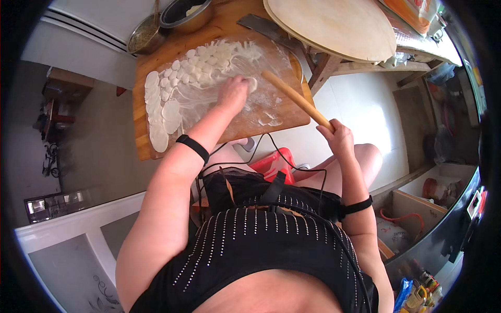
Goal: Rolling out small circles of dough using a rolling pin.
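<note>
My left hand [235,93] is over the floured wooden board [238,125], its fingers pinching a small flattened dough round [253,84]. A wooden rolling pin [293,96] is gripped at its near end by my right hand [339,137], beyond the board's right edge; the pin slants up and left across the board. Many small dough pieces [195,66] lie clustered in flour at the board's upper left. Overlapping rolled wrappers [158,133] run down its left side, with another thin wrapper [171,116] beside them.
A metal bowl of filling [145,39] and a dark-lined pot [184,17] stand at the upper left. A broad blade [266,29] lies at the board's far edge. Round wooden boards [332,27] rest on a stand at the right. A black cable [291,160] hangs before my lap.
</note>
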The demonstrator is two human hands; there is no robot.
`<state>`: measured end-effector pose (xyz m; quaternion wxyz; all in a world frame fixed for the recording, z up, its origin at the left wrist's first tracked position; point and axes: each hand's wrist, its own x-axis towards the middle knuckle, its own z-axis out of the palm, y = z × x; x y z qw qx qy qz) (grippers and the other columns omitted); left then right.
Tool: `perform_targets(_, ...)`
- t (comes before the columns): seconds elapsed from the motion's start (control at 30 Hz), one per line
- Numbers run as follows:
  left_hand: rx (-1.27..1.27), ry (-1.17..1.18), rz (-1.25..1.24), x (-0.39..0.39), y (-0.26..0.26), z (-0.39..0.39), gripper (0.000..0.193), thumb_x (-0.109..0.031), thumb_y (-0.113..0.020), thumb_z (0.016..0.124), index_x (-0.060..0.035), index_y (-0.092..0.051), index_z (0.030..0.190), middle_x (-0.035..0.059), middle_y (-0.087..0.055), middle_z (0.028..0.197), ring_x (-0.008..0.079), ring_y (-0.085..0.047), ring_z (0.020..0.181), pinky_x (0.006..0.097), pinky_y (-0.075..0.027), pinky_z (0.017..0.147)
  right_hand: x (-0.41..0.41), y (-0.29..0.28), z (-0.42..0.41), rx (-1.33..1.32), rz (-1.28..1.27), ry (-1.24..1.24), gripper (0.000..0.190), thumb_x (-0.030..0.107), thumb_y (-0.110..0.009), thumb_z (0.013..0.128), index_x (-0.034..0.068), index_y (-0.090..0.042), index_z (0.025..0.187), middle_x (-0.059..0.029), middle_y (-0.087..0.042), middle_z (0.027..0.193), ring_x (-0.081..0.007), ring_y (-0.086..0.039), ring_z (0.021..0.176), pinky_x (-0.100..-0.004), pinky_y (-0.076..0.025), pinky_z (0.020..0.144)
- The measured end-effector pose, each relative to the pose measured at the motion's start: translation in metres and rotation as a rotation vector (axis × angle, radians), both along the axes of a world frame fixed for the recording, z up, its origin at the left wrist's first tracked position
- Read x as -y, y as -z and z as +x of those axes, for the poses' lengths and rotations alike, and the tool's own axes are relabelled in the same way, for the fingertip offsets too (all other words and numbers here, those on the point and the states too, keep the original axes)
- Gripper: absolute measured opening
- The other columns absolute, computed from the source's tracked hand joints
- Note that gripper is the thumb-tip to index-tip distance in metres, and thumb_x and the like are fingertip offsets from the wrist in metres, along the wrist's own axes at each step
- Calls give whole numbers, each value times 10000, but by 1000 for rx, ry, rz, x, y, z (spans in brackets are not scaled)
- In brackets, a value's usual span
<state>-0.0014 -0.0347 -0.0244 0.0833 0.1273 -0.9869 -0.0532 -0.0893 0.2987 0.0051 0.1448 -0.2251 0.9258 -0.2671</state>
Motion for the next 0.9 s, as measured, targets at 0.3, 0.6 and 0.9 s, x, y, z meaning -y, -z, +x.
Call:
perform_targets(0.3,-68,387,205,-66,-7,0,267,-132,-557,816,-125,-599,1080,60,-564,1109,272,-532,1058,430,-430,876,-5,-6,-8,67,78,76,445,484,-672,800,43,-630,838,-151,-639,707,-345,-624,707,-436,-481,657)
perform_targets(0.6,-85,147,29,-41,6,4,508,-363,-535,907,-130,-443,1349,148,-414,1393,360,-374,1298,579,-313,1019,1,16,-2,-54,68,-196,457,532,-673,769,79,-625,796,-122,-652,745,-325,-637,727,-428,-502,649)
perform_targets(0.9,118,-92,131,-35,7,-68,670,-509,-434,921,-134,-282,1455,104,-241,1527,351,-196,1406,648,-187,1068,10,35,-39,-220,142,-206,493,587,-628,778,95,-603,794,-115,-645,714,-319,-642,696,-428,-506,636)
